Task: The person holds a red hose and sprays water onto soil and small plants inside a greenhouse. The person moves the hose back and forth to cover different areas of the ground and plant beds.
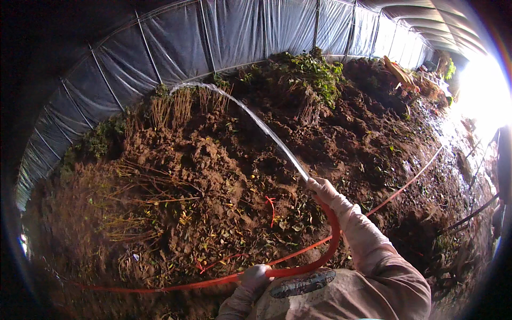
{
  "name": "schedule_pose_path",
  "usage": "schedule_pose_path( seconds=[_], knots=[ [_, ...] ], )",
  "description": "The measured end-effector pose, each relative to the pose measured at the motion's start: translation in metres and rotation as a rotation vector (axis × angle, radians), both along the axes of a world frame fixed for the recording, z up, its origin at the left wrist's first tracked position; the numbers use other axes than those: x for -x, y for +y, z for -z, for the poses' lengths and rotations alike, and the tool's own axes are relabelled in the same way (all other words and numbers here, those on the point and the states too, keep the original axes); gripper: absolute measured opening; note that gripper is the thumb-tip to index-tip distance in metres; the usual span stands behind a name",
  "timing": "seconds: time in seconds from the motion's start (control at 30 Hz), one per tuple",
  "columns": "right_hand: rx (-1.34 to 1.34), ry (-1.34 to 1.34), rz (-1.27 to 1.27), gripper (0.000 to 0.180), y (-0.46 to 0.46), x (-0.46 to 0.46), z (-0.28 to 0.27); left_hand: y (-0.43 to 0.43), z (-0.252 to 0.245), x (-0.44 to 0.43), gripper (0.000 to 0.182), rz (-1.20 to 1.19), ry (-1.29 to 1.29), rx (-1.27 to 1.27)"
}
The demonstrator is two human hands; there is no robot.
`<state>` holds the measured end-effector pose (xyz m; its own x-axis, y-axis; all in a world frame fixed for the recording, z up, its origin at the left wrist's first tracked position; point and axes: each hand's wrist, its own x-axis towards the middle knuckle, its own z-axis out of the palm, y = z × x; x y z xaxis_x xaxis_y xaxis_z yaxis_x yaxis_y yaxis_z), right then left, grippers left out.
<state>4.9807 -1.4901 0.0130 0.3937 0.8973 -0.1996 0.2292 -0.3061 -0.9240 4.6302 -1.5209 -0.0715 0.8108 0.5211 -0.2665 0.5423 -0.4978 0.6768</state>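
Observation:
An orange-red hose (pixel 334 228) curves in front of my body. My right hand (pixel 323 189), arm stretched forward, grips it close to its outlet. From there a white stream of water (pixel 262 125) arcs away to the upper left. It comes down around upright bundles of bare-stemmed plants (pixel 176 107) near the plastic wall. Low in the view, my left hand (pixel 256 277) is closed around the same hose near my waist. The hose's outlet is mostly hidden by my right hand.
Lumpy brown soil with fallen leaves (pixel 224 236) covers the ground. Cut branches (pixel 160 192) lie at left. A leafy plant bundle (pixel 316 76) stands by the plastic sheeting wall (pixel 240 32). Another stretch of hose (pixel 404 186) crosses the ground at right. Red twine (pixel 272 210) lies ahead.

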Motion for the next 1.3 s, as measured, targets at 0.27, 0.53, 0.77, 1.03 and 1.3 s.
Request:
schedule_pose_path(
  seconds=[0.27,0.53,0.77,1.03,1.3],
  knots=[
    [-0.049,0.125,0.170,0.045,-0.016,-0.015,0.025,0.000,-0.005,-0.001,0.029,0.048,0.014,-0.074],
    [-0.040,0.091,0.169,0.044,-0.022,-0.014,0.024,0.000,-0.008,0.001,0.029,0.031,0.053,-0.042],
    [0.035,0.166,0.118,0.040,-0.018,-0.001,0.007,-0.002,-0.003,0.005,0.030,0.012,0.038,-0.044],
    [-0.004,0.028,0.060,0.043,-0.007,0.008,0.011,-0.005,-0.001,0.010,0.029,0.039,-0.023,-0.108],
    [0.050,0.059,-0.005,0.043,0.001,0.012,0.015,-0.005,0.006,0.012,0.033,0.003,0.005,-0.079]
  ],
)
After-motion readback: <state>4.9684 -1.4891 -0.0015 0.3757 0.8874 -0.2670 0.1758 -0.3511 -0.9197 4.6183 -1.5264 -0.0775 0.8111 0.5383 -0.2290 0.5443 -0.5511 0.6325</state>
